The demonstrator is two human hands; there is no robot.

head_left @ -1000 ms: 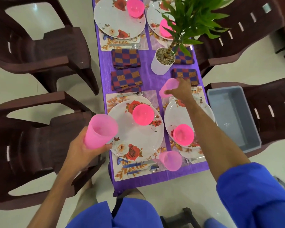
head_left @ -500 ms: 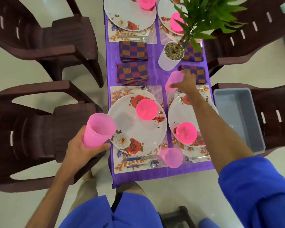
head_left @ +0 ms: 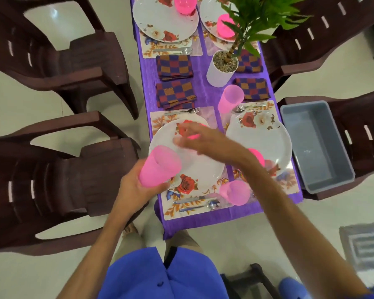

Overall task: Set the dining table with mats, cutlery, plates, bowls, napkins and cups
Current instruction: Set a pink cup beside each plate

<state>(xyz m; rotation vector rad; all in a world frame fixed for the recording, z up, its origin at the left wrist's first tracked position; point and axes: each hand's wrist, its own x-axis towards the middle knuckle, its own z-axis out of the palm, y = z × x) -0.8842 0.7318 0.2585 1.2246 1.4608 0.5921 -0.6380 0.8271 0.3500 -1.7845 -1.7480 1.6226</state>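
1. Gripping a pink cup (head_left: 160,167) with fingers wrapped round its lower half, the left hand (head_left: 136,188) holds it tilted above the near-left edge of the table, over the rim of the near-left plate (head_left: 194,169).
2. The right hand (head_left: 200,137) is blurred above that plate, fingers spread loosely and holding nothing; a pink bowl (head_left: 192,137) shows only partly beneath it.
3. A second cup (head_left: 231,99) stands on the purple cloth (head_left: 207,93) at the far-left corner of the right place mat, just beside the white plant pot (head_left: 221,70).
4. A third cup (head_left: 235,192) stands near the table's near edge, between the two near plates.
5. Four checked napkins (head_left: 175,93) lie folded mid-table; a grey tub (head_left: 315,145) sits on the right-hand chair.
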